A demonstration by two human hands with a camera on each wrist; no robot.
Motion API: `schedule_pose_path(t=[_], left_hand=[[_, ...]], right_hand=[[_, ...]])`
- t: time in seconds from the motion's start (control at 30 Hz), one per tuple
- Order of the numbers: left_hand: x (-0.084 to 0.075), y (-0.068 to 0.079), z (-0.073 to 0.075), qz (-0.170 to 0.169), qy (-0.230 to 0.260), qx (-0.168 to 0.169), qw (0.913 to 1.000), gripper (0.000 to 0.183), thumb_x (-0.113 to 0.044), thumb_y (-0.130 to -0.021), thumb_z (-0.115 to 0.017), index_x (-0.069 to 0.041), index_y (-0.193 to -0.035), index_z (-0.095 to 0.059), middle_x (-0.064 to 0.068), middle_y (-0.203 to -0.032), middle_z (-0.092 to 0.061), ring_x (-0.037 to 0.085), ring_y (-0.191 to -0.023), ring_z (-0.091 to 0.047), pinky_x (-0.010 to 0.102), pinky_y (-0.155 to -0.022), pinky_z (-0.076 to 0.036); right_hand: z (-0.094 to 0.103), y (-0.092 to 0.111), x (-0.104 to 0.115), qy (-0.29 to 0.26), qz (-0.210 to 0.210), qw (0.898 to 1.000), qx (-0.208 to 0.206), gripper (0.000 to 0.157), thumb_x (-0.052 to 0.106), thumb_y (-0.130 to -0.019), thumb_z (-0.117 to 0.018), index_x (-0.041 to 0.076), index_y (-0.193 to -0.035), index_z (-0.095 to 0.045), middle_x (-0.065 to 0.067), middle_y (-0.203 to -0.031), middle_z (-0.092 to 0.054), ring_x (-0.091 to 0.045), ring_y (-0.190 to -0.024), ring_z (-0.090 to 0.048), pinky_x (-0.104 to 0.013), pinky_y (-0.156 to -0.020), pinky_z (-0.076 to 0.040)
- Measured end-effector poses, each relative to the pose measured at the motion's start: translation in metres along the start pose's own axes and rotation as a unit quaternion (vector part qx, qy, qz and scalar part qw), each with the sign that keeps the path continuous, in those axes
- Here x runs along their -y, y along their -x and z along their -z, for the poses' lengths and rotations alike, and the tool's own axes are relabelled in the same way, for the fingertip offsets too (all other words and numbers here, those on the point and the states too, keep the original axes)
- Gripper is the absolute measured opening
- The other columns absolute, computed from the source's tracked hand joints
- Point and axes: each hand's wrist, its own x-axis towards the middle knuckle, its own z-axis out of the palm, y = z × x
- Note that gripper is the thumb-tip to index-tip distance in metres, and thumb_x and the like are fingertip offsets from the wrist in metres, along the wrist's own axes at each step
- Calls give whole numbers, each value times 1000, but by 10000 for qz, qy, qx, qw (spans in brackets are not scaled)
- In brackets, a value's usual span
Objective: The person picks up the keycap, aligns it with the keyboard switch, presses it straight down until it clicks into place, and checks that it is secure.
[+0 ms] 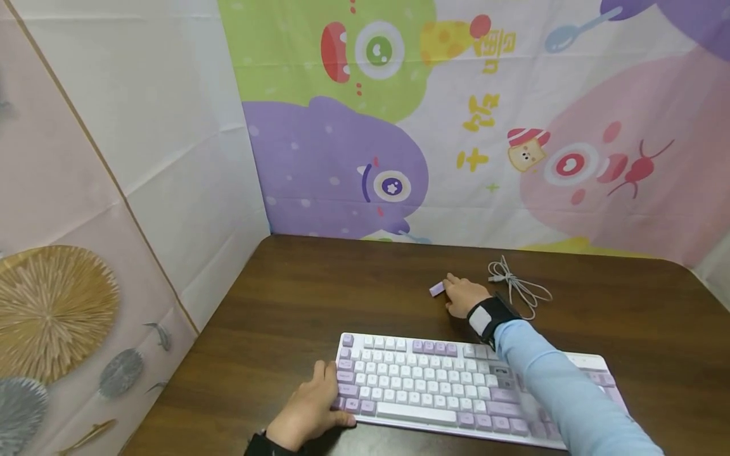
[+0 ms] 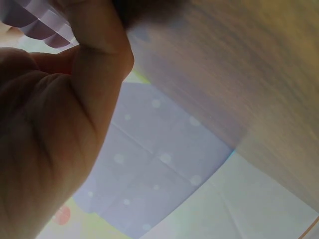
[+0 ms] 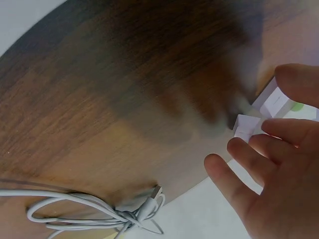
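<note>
A white and lilac keyboard point(image 1: 422, 373) lies on the brown table. My left hand point(image 1: 308, 405) grips its left end, thumb at the front corner and fingers along the side. The left wrist view shows that hand point(image 2: 55, 119) close up beside a few lilac keys point(image 2: 42, 25). Beyond the keyboard, my right hand point(image 1: 464, 296) is low over the table, fingertips at a small lilac piece point(image 1: 436, 289). In the right wrist view the fingers of that hand point(image 3: 284, 164) are spread and fairly straight, with small white-lilac pieces point(image 3: 274, 102) near the thumb and fingertips.
A bundled pale grey cable point(image 1: 513, 282) with a metal plug point(image 3: 157, 191) lies right of my right hand. My right sleeve point(image 1: 564, 380) passes over the keyboard's right part. A cartoon-printed cloth point(image 1: 342, 164) hangs behind the table, and a pale cloth wall point(image 1: 188, 145) stands at the left.
</note>
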Motion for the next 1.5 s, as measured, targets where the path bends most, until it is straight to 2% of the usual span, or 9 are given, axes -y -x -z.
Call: schedule_pose_path(t=[0.1,0.23,0.33,0.5,0.8,1.0,1.23,1.37,1.5], left_hand=[[-1,-1,1,-74,-5,6,10000,94,-36,-62,-81,13,-128,-37,13,-100,-42,25,-64,-51,40,-56,-44],[-2,-2,2,-110,7,70,9999,95,-35,-62,-81,15,-129,-35,15,-102,-42,25,-65,-51,41,-58,-46],[-2,-3,3,-154,22,59,9999,94,-33,-62,-82,16,-128,-35,15,-101,-42,25,-66,-52,42,-59,-47],[-1,-3,5,-281,31,-40,9996,91,-32,-62,-82,15,-125,-37,14,-99,-41,25,-63,-51,41,-57,-46],[4,-4,12,53,74,105,9999,93,-33,-62,-83,14,-128,-36,18,-107,-42,30,-68,-55,46,-63,-47],[7,-2,16,75,49,58,9999,90,-31,-63,-83,13,-127,-37,19,-107,-42,31,-68,-56,46,-62,-47],[13,-2,17,139,55,117,9998,90,-30,-64,-82,14,-128,-36,18,-109,-42,30,-73,-58,44,-66,-49],[17,-1,18,120,72,102,9998,92,-32,-64,-82,14,-129,-36,19,-110,-43,31,-73,-58,45,-67,-49],[23,0,17,59,-12,22,10000,92,-33,-63,-81,15,-128,-36,20,-109,-43,33,-73,-59,46,-67,-49]], right_hand=[[0,4,-2,47,-21,9998,-170,44,14,-86,-60,-5,-125,-52,-23,-135,-48,-39,-122,-49,-50,-95,-44],[-3,10,-9,158,120,9974,-697,21,6,-80,-64,-2,-100,-66,-17,-104,-65,-36,-97,-62,-46,-80,-50],[-6,15,-14,144,212,9942,-1040,9,-1,-75,-66,1,-84,-66,-14,-86,-66,-34,-81,-64,-44,-69,-52],[-7,25,-19,50,380,9910,-1285,9,-6,-71,-66,3,-70,-63,-11,-70,-64,-31,-67,-63,-40,-56,-50],[-9,41,-20,121,611,9902,-1247,10,-5,-71,-68,5,-74,-70,-10,-74,-69,-30,-69,-65,-39,-58,-53],[0,53,-23,60,668,9913,-1129,8,2,-68,-68,10,-70,-70,-5,-74,-69,-26,-68,-65,-38,-57,-51],[21,85,-11,-304,1145,9837,-1351,16,-7,-65,-64,5,-74,-71,-4,-74,-65,-21,-73,-62,-35,-66,-51],[18,104,-6,-463,1382,9796,-1381,14,-3,-69,-68,7,-79,-72,-1,-75,-65,-15,-73,-60,-31,-66,-49],[12,118,-1,-834,1451,9778,-1264,11,7,-71,-75,8,-82,-74,2,-77,-64,-7,-70,-57,-22,-62,-46]])
